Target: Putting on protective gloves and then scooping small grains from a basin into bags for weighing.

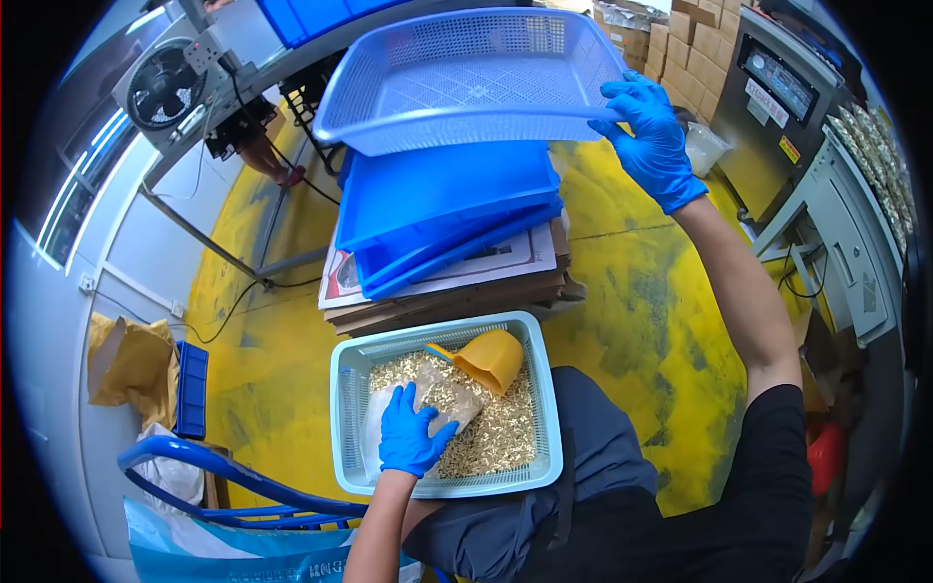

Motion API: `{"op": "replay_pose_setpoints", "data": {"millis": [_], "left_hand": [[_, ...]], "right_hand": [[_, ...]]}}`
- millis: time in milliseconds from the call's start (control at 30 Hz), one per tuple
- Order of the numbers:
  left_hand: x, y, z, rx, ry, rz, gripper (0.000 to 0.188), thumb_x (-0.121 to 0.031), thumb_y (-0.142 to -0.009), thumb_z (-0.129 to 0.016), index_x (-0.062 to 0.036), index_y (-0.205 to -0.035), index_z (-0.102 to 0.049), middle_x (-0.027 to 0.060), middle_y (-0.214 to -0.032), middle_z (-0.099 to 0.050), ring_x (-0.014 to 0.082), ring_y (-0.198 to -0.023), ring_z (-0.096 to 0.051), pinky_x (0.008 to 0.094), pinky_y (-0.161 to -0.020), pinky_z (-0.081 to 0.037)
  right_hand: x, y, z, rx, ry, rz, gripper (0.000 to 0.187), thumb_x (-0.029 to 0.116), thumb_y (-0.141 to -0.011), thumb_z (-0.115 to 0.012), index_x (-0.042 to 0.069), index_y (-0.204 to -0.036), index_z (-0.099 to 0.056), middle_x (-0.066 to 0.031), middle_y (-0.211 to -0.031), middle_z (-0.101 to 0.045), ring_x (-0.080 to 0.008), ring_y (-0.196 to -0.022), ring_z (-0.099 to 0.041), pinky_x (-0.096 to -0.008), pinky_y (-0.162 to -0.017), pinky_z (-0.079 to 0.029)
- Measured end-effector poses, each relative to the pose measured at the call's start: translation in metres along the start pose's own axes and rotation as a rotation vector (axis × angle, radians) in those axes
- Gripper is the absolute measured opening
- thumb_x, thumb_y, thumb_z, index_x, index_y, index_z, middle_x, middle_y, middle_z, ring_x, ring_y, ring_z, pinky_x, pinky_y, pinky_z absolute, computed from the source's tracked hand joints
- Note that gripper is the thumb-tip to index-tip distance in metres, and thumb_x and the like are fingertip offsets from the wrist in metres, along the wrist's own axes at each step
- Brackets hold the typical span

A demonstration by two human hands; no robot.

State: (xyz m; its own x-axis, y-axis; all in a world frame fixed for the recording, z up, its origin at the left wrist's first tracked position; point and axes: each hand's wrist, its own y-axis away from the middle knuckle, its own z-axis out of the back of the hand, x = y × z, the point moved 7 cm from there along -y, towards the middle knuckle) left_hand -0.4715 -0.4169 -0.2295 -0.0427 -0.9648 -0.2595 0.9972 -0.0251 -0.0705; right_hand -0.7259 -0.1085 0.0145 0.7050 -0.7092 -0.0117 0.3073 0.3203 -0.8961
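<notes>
My right hand (645,136), in a blue glove, grips the right end of an empty periwinkle plastic basket (466,131). That basket is tilted above a stack of blue trays (437,194). My gloved left hand (411,433) lies with spread fingers on a clear plastic bag (437,396), which seems to hold some of the small pale pellet-like pieces. The bag rests in a light green basket (554,442) near my lap. Loose pale pieces (501,442) fill much of this basket. A yellow scoop (493,360) lies at its far right corner.
Flattened cardboard (447,313) lies beneath the blue trays. A metal table with a black fan (167,85) stands at far left; another person's leg (262,160) shows below. Blue tubular rail (233,471) runs near left. A grey machine (773,107) and cabinet (846,243) stand right.
</notes>
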Motion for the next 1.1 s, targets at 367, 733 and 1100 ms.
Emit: {"op": "replay_pose_setpoints", "data": {"millis": [367,733,1100], "left_hand": [[-0.014,-0.015,-0.025,-0.12,-0.302,-0.133,0.021,-0.024,-0.08,-0.057,-0.0076,-0.067,-0.058,0.0129,-0.075,-0.055,0.0297,-0.07,-0.055,0.0416,-0.061,-0.04],[0.004,-0.025,-0.033,-0.071,-0.143,-0.026,0.031,-0.034,-0.08,-0.055,-0.0055,-0.07,-0.06,0.0157,-0.075,-0.056,0.0307,-0.07,-0.058,0.0418,-0.058,-0.046],[0.014,-0.035,-0.034,-0.033,-0.12,-0.173,0.048,-0.047,-0.077,-0.062,-0.0059,-0.055,-0.051,0.0159,-0.063,-0.05,0.0328,-0.064,-0.052,0.0427,-0.058,-0.041]], "right_hand": [[0.048,0.018,-0.006,-0.036,-0.228,-0.007,0.016,-0.001,-0.069,-0.069,0.005,-0.081,-0.06,-0.0075,-0.097,-0.061,-0.0324,-0.11,-0.052,-0.0383,-0.092,-0.04],[0.09,0.006,-0.047,0.034,-0.266,0.01,0.017,-0.003,-0.07,-0.068,0.004,-0.086,-0.065,-0.0091,-0.096,-0.061,-0.0299,-0.112,-0.051,-0.0366,-0.093,-0.04],[0.039,0.111,0.073,-0.158,-0.16,-0.257,0.019,-0.003,-0.07,-0.071,0.004,-0.087,-0.065,-0.0071,-0.098,-0.062,-0.0282,-0.11,-0.052,-0.037,-0.095,-0.039]]}}
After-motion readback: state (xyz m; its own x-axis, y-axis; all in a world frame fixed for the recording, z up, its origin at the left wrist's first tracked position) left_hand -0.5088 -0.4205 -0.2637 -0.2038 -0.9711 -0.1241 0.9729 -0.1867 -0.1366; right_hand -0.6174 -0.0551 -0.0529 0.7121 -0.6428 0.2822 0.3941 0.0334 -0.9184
